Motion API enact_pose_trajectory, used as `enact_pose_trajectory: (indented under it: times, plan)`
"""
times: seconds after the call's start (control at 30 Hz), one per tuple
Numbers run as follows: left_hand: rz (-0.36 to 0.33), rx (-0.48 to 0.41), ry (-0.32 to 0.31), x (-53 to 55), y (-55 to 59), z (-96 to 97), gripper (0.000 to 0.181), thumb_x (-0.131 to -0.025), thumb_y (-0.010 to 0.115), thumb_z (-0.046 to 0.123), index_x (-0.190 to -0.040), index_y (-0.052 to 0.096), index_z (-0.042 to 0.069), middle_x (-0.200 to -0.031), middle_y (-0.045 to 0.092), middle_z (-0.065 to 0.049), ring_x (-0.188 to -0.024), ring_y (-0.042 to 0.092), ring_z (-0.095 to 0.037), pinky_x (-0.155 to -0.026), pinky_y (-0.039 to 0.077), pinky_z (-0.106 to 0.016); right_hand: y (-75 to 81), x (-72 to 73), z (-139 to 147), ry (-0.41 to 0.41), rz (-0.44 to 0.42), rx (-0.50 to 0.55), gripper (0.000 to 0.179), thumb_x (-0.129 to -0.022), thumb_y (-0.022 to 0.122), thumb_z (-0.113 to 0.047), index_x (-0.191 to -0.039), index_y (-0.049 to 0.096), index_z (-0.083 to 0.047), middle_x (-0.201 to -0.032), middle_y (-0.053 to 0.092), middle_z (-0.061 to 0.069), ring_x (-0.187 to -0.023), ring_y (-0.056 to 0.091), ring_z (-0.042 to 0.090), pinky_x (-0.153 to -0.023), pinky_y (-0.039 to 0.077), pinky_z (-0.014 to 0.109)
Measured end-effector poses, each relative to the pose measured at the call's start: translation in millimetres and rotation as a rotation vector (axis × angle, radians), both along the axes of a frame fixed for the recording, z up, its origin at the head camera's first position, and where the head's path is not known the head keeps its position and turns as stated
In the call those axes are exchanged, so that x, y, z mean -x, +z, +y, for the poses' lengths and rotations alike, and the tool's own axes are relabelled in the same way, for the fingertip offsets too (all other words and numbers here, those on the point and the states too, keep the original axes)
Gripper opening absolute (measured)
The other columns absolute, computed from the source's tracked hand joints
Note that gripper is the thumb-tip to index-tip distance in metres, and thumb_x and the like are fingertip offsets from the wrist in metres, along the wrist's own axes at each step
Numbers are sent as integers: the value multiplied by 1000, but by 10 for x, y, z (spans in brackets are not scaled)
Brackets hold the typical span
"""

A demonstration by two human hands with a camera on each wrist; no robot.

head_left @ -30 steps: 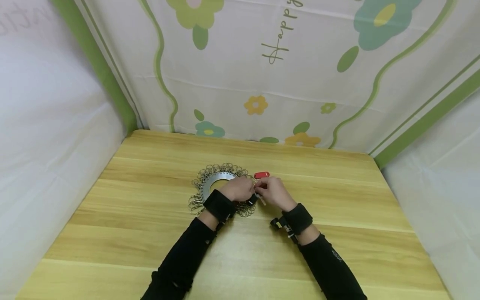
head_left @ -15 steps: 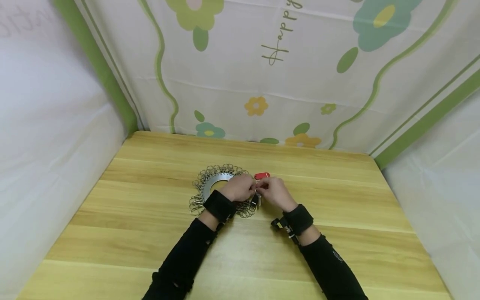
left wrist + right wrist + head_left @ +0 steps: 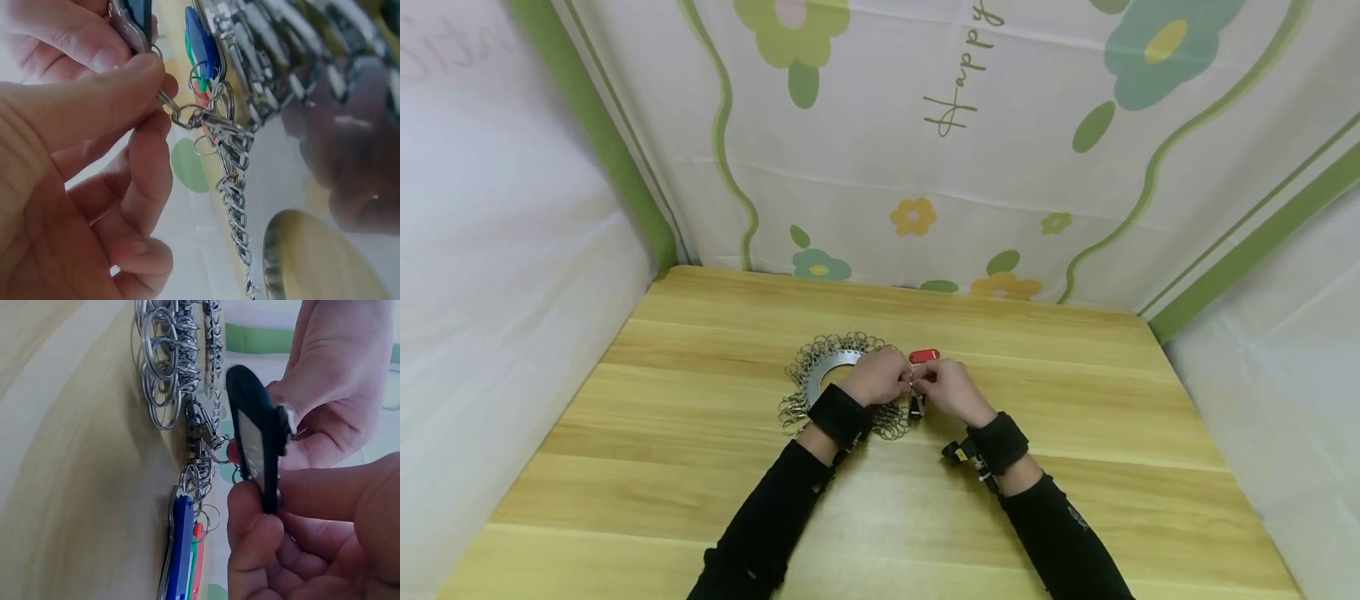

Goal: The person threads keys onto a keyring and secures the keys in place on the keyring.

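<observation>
A flat silver metal ring (image 3: 831, 360) lies on the table, edged with many small clasps and split rings. My left hand (image 3: 880, 375) is over its right side. In the left wrist view, its thumb and index finger pinch a small split ring (image 3: 167, 100) linked to one clasp (image 3: 199, 116). My right hand (image 3: 951, 387) meets it from the right, pinching a black key tag (image 3: 255, 434) with a pale label. A metal key (image 3: 129, 30) shows beside that tag. Blue (image 3: 180, 544), green and red (image 3: 924, 356) tags hang from neighbouring clasps.
A wooden table (image 3: 880, 517) carries everything. White cloth walls with a flower print (image 3: 913, 217) enclose its back and both sides. A black wrist camera (image 3: 958, 450) juts out below my right wrist.
The black tag has swung from slanting at the fingers to hanging nearly straight toward me. Both hands have stayed almost in place, with slight finger movement.
</observation>
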State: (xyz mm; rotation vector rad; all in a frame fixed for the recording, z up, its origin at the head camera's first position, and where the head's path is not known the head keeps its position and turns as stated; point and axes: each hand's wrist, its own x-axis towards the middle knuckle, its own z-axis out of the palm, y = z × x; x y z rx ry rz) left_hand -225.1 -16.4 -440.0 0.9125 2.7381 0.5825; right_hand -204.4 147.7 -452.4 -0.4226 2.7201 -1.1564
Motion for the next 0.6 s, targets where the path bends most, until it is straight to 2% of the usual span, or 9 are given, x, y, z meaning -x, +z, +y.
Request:
enact_pose_trajectory:
  times: [0.2, 0.33, 0.6]
  plan:
    - [3, -24, -51, 9, -10, -17, 46, -85, 65, 2, -53, 35, 16, -55, 18, 4, -50, 17, -11, -51, 20, -23, -24, 9, -10, -9, 30, -21, 10, -92, 61, -8, -87, 70, -6, -80, 65, 2, -61, 51, 13, -55, 41, 27]
    - [-19, -27, -78, 11, 1, -23, 45, -87, 66, 4, -53, 39, 16, -55, 20, 4, -50, 19, -11, -52, 22, -23, -38, 7, -13, -16, 5, -33, 10, -93, 59, -8, -87, 67, -6, -79, 63, 3, -60, 50, 14, -54, 41, 27]
    - [-33, -9, -76, -2, 15, -11, 45, -89, 66, 10, -52, 42, 17, -52, 25, 6, -48, 25, -9, -51, 25, -21, -3, -2, -4, 31, -37, -35, 13, -96, 55, -9, -88, 64, -6, -76, 60, 5, -54, 46, 13, -50, 37, 26]
